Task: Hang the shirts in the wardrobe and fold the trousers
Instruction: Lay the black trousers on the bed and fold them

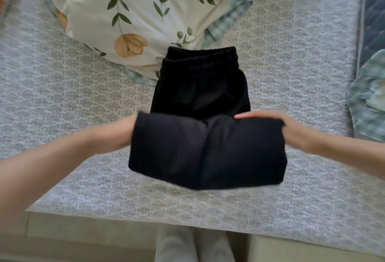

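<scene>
Right hand (pixel 291 131) grips the right edge of the raised fold, fingers (pixel 260 116) lying over the top of the cloth and the thumb seemingly tucked beneath. Left hand (pixel 123 131) is at the opposite edge, but it is blurred and its fingers vanish behind the fabric, so I cannot tell whether it is clenched on the cloth or just supporting it. Between the two hands hangs the leg end of the black trousers (pixel 206 151), doubled over and held up above the bed (pixel 83 95). The upper half lies flat on the bed, the elastic waistband (pixel 200 57) pointing away and touching the floral quilt (pixel 125 12) heaped beyond. This looks like the trouser fold, midway through. The next move calls for carrying the lifted end forward and laying it square on the flat half, edges lined up near the waistband, then smoothing it down.
</scene>
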### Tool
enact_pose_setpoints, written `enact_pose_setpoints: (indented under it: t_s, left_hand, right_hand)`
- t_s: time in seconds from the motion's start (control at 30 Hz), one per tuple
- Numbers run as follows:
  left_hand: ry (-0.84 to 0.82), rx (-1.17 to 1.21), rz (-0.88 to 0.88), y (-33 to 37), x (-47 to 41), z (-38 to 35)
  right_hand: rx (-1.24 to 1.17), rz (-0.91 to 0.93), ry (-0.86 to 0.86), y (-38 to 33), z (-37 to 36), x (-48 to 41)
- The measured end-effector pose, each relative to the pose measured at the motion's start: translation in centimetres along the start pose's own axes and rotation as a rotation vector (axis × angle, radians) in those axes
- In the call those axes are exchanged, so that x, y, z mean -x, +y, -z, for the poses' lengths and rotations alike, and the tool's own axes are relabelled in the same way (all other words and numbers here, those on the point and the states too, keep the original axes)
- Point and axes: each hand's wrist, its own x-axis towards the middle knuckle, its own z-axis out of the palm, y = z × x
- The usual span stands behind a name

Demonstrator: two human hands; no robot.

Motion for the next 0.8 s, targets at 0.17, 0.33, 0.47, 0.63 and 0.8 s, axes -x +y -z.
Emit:
enact_pose_setpoints:
  t_s: [0.17,0.33,0.47,0.63,0.8]
  left_hand:
    - [0.215,0.395,-0.017,-0.4,-2.1,-0.3]
    - [0.466,0.372,-0.097,-2.8,-2.9,-1.6]
    - [0.600,0.282,-0.147,-3.7,-3.0,-2.9]
    - [0.755,0.237,-0.164,-3.7,-2.3,-4.7]
    - [0.782,0.265,-0.028,-6.2,-0.6,-8.2]
  right_hand:
    - [-0.417,-0.271,0.225,0.3,-0.2,-2.8]
    - [-0.553,-0.273,0.209,1.8,-0.7,-3.3]
    - [-0.492,-0.290,0.306,1.9,-1.3,-3.2]
    - [-0.343,-0.218,0.483,0.6,-3.2,-2.8]
    - [-0.266,-0.203,0.718,1.4,-4.9,-0.2]
